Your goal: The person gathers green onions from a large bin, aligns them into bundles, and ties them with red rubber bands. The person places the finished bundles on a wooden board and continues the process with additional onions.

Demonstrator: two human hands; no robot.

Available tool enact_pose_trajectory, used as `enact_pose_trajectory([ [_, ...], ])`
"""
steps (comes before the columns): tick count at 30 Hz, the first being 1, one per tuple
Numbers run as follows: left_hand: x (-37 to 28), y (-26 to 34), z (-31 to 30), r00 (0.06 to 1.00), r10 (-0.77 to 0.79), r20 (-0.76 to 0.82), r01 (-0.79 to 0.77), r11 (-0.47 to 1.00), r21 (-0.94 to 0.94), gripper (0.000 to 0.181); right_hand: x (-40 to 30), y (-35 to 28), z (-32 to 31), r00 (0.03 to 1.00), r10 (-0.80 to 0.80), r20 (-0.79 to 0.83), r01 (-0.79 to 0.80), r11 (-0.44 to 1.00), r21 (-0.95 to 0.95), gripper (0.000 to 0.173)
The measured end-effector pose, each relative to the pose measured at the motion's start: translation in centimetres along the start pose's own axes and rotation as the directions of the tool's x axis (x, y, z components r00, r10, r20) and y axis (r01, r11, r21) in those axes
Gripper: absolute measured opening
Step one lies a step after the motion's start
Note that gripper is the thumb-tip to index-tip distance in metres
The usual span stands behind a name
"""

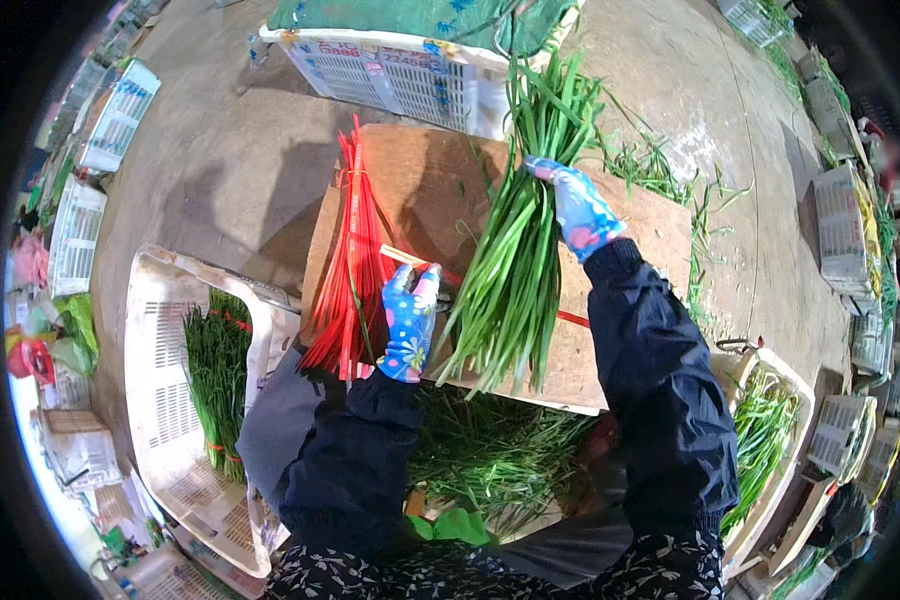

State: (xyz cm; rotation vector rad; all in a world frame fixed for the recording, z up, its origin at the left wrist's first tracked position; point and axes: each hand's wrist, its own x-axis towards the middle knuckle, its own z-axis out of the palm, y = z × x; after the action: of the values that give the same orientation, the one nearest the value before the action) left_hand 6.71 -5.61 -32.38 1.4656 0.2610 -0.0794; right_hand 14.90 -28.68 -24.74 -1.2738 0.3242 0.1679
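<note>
My right hand [577, 206], in a blue patterned glove, grips a loose bunch of long green garlic chives [521, 247] near its upper part. The bunch lies slanted over a wooden board [592, 360], its lower ends fanned out. In a matching glove, my left hand [409, 322] pinches a pale, narrow strip [403, 256] with red along it. A red tie [572, 319] shows on the board to the right of the chives; its middle is hidden beneath them. Left of my left hand lies a sheaf of red ties [352, 255], bound near its top.
A white plastic crate [157, 352] at left holds tied green bundles [225, 390]. Another container [802, 405] with greens stands at right. Beyond the board is a cloth-covered crate [390, 75]. Loose leaves [495, 450] lie below the board, and scraps [660, 169] litter the floor.
</note>
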Motion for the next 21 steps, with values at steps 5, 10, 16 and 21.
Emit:
enact_pose_trajectory([
  [5, -1.1, 1.1, 1.0, 0.998, -0.035, 0.046, 0.034, 0.999, 0.005, 0.003, 2.6, 2.9, -2.5, 0.935, -0.299, 0.191, 0.351, 0.699, -0.623, 0.030],
  [10, -1.3, 1.1, 0.8, 0.992, 0.076, 0.096, -0.094, 0.975, 0.200, 0.003, 2.0, 3.0, -1.1, 0.969, -0.236, 0.074, 0.226, 0.721, -0.655, 0.031],
  [16, -1.3, -0.4, 1.7, 0.999, 0.016, 0.039, -0.017, 0.999, 0.032, 0.010, 0.4, 2.2, -3.0, 0.967, -0.138, -0.213, 0.012, 0.863, -0.504, 0.100],
  [21, -1.2, 1.3, 1.0, 0.998, -0.058, 0.017, 0.056, 0.995, 0.085, 0.013, -4.7, 0.0, -6.3, 0.896, -0.422, -0.139, 0.230, 0.709, -0.667, 0.067],
])
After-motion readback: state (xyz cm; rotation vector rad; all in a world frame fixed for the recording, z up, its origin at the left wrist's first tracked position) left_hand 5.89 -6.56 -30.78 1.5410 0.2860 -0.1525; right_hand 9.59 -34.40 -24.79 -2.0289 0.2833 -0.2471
